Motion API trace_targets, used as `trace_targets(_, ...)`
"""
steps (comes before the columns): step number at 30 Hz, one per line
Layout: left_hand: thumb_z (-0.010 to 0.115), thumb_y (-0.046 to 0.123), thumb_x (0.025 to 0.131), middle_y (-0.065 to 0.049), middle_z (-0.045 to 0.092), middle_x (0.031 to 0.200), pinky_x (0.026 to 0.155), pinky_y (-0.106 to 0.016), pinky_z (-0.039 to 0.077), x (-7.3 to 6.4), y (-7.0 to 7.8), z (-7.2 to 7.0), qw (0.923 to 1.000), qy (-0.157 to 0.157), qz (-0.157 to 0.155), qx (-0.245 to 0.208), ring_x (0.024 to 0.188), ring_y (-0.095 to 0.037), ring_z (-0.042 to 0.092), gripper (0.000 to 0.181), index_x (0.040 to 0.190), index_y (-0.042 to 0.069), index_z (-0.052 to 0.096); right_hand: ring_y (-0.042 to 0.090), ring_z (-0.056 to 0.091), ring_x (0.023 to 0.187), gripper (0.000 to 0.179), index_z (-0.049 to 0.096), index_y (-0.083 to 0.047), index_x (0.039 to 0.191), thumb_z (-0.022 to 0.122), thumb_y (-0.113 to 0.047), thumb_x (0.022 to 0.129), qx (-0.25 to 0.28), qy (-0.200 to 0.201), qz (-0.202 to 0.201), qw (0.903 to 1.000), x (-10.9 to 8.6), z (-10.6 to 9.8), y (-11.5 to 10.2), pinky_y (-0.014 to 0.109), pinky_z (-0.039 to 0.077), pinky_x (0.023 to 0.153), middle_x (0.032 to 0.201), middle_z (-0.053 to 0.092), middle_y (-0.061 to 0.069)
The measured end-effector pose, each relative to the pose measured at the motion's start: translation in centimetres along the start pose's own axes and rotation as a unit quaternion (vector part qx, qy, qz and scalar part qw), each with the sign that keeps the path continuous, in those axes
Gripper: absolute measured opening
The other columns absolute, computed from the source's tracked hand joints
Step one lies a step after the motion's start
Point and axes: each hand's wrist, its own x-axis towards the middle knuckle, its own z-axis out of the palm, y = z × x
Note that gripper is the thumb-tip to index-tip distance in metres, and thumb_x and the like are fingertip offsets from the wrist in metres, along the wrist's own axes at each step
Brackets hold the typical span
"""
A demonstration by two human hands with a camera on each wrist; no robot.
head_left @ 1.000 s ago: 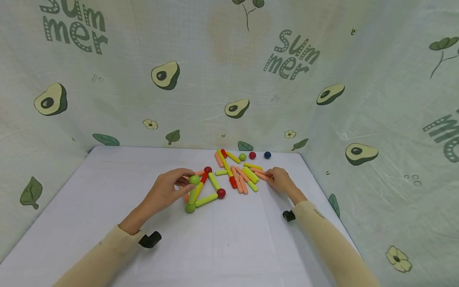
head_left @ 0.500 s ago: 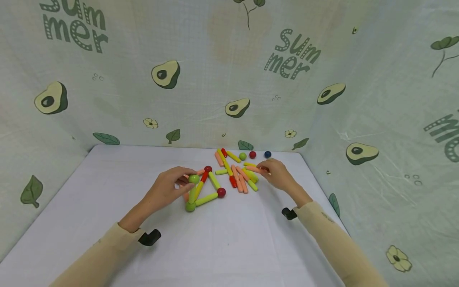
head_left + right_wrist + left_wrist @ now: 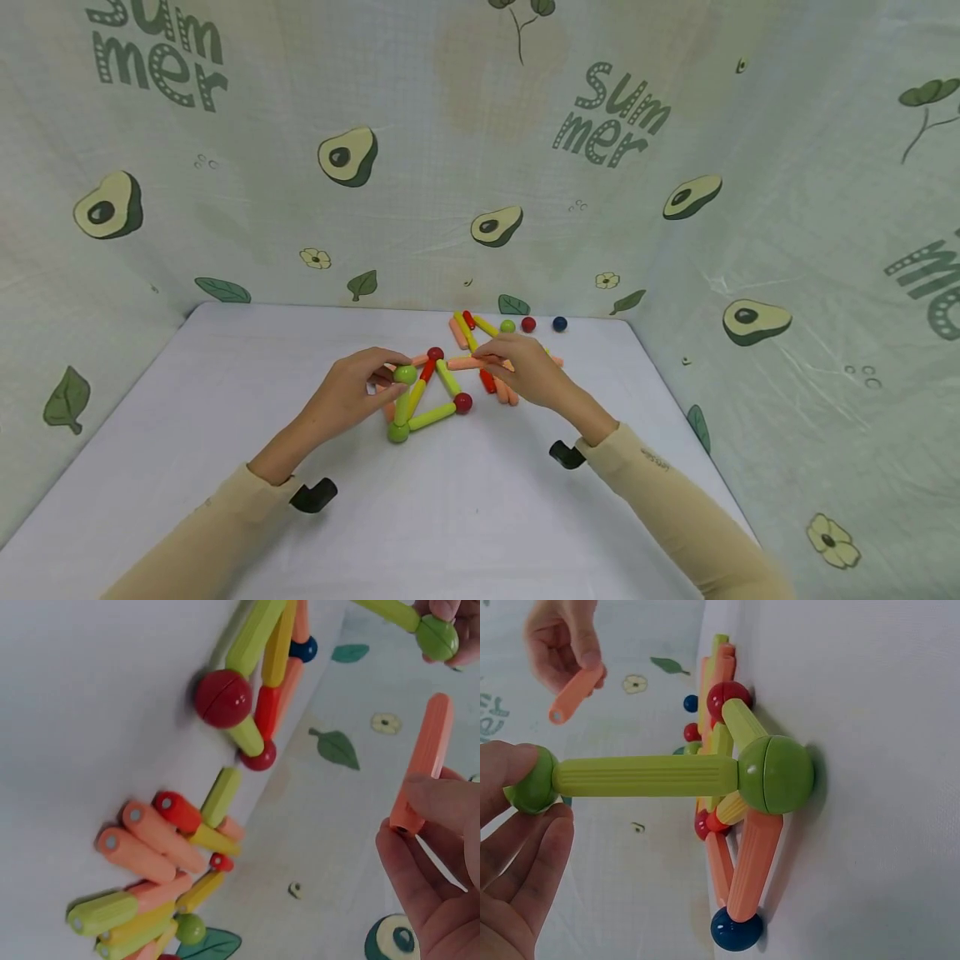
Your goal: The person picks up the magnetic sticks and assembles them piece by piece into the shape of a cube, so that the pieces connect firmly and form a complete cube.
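Observation:
My left hand pinches a green ball between thumb and fingers. From it a green magnetic rod runs down to a second green ball on the table. That lower ball is a corner of a flat frame of rods, with red balls and a blue ball at other corners. My right hand holds an orange rod in the air by one end. Its free end points left toward the held green ball, apart from it.
Loose orange, yellow, green and red rods lie in a pile behind and below my right hand. At the table's back edge sit a loose green ball, a red ball and a blue ball. A printed cloth hangs behind.
My right hand has picked the orange rod up from the right side of the pile and carried it left, toward the frame. The left hand keeps its hold on the green ball, nearly still.

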Motion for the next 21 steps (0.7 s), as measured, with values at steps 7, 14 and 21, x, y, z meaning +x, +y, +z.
trace_targets(7,0.087,0.015,0.091,0.0,0.073,0.118,0.08,-0.033,0.062,-0.1,-0.1,0.0,0.9999,0.003,0.012,-0.002,0.092,-0.012,0.072,0.042,0.13,0.013,0.072,0.02,0.063,0.09,0.025,0.079,-0.015,0.119,0.081,-0.014,0.094,-0.001,-0.019,-0.002,0.9998,1.6,1.2,-2.2,0.033,0.058,0.075,0.107,0.073,-0.002)
trace_targets(14,0.087,0.015,0.091,0.0,0.072,0.118,0.08,-0.03,0.061,-0.2,0.0,0.0,1.0,0.003,0.003,0.001,0.094,-0.012,0.071,0.041,0.129,0.014,0.072,0.016,0.062,0.098,0.026,0.08,-0.013,0.118,0.084,-0.013,0.092,0.007,-0.007,-0.029,0.9995,2.2,1.9,-2.7,0.026,0.057,0.086,0.109,0.075,-0.002)
trace_targets(21,0.088,0.021,0.09,0.002,0.071,0.112,0.08,-0.033,0.061,0.2,0.0,0.3,0.9999,0.008,0.008,0.009,0.092,-0.02,0.07,0.042,0.128,0.014,0.071,0.016,0.066,0.101,0.026,0.08,-0.012,0.117,0.084,-0.011,0.091,0.023,0.001,-0.038,0.999,2.3,2.0,-2.7,0.041,0.061,0.089,0.111,0.076,-0.001)
